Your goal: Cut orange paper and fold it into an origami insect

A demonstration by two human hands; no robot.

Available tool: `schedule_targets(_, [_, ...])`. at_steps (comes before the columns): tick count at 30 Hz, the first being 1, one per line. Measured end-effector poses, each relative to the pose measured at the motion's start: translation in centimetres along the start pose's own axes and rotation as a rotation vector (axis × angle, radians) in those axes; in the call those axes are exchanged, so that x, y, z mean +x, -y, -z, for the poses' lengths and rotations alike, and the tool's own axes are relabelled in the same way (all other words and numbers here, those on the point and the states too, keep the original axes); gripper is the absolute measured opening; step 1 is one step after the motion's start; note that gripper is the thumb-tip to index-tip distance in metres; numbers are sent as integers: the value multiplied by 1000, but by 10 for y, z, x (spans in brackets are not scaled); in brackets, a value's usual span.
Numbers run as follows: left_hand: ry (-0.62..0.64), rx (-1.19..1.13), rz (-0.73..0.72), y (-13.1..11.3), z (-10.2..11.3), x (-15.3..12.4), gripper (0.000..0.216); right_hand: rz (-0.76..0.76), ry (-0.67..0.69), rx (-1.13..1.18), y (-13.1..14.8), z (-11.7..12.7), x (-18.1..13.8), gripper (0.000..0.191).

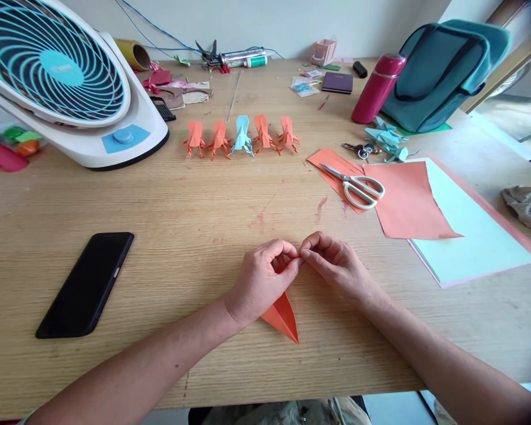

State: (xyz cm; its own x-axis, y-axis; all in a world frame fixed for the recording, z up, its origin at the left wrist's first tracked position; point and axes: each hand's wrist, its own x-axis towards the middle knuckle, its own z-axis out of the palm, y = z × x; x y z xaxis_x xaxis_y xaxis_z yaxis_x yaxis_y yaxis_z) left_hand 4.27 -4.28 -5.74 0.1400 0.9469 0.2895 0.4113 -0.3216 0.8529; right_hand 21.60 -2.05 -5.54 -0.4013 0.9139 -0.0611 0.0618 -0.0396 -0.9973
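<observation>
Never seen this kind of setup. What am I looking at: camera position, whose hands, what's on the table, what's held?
There is no machine here, just one person's bare hands. The single picture comes from a camera worn on the head, looking forward and down.

The left hand and right hand meet fingertip to fingertip, pinching a piece of folded orange paper, mostly below the left hand.

On the wooden table, a black phone lies at left and a fan stands behind it. Five folded paper figures, four orange and one blue, stand in a row. At right are scissors, paper sheets, a bottle and a teal bag.
</observation>
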Motion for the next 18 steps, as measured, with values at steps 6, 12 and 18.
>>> schedule_targets(6, [-15,5,-19,1,0,0,10,-11,-12,-26,2,1,-1,23])
schedule_targets(12, [-1,-17,19,2,2,-1,9,-14,-21,-35,2,1,0,26])
schedule_targets(18, [-4,-21,34,1,3,-2,8,-4,2,35,-4,2,1,23])
